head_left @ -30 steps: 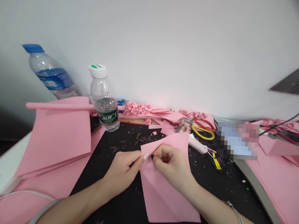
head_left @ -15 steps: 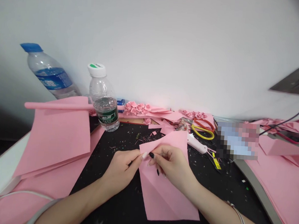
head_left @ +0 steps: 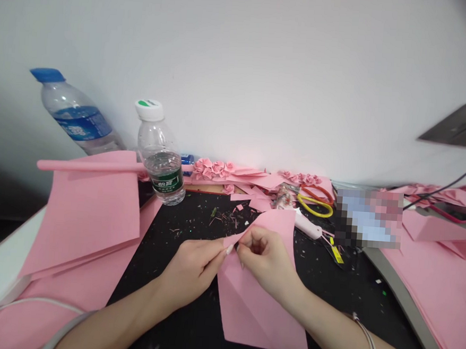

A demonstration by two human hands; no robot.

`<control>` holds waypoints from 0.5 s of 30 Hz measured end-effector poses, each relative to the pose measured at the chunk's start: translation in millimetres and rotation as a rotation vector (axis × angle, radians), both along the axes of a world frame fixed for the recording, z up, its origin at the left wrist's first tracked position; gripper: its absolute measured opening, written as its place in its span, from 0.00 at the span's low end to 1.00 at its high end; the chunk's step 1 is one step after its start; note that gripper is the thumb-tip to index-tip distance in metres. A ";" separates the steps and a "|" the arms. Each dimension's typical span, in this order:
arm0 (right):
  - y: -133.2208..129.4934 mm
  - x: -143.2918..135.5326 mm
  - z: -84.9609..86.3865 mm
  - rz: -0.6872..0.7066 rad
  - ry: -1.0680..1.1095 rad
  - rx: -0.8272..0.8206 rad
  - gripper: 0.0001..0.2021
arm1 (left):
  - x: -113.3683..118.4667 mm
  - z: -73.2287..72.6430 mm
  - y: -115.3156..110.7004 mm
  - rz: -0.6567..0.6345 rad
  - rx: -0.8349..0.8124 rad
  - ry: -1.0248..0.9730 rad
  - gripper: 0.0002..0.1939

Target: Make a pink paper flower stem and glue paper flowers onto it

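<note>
A sheet of pink paper [head_left: 261, 304] with a faint diagonal crease lies over the black tabletop, its far edge raised and curling. My left hand [head_left: 196, 267] pinches the paper's left edge between thumb and fingers. Close beside it, my right hand [head_left: 267, 256] grips the same edge with thumb and fingertips, the fingers curled above the sheet. The fingertips of both hands nearly meet there, and the paper's edge between them is partly hidden.
Scissors with red and yellow handles [head_left: 314, 205] and a white cutter [head_left: 307, 225] lie beyond the paper. Two bottles, one with a green label [head_left: 164, 177], stand left. Pink paper roses [head_left: 213, 168] line the wall. More pink sheets [head_left: 94, 212] lie left, others right beside a blurred screen [head_left: 367, 218].
Both hands have moved slightly right and nearer to me along the edge. The far left corner of the paper is now bent over at the fingertips.
</note>
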State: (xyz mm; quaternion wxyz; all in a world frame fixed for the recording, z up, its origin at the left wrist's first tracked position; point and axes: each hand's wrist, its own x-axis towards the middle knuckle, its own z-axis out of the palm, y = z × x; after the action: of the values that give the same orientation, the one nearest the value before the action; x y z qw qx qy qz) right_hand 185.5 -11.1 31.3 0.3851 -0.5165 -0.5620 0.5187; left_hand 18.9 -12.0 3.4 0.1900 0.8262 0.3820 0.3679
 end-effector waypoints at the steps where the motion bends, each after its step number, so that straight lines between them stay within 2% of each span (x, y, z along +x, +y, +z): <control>1: -0.2 -0.2 0.4 -0.004 0.004 0.006 0.08 | 0.1 -0.1 -0.2 0.009 -0.008 -0.004 0.16; 9: -0.5 -0.2 2.6 0.015 0.007 0.031 0.07 | 1.8 0.2 0.3 0.072 -0.091 -0.038 0.18; 15: -0.4 -0.1 2.5 0.027 0.001 0.040 0.08 | 3.2 0.9 1.5 0.069 -0.141 -0.092 0.19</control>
State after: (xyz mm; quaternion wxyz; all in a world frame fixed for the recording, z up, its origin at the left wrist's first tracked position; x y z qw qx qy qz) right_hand 185.3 -11.4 33.8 0.3883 -0.5009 -0.5791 0.5128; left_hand 22.1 -10.5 4.3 0.2520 0.7794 0.4261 0.3840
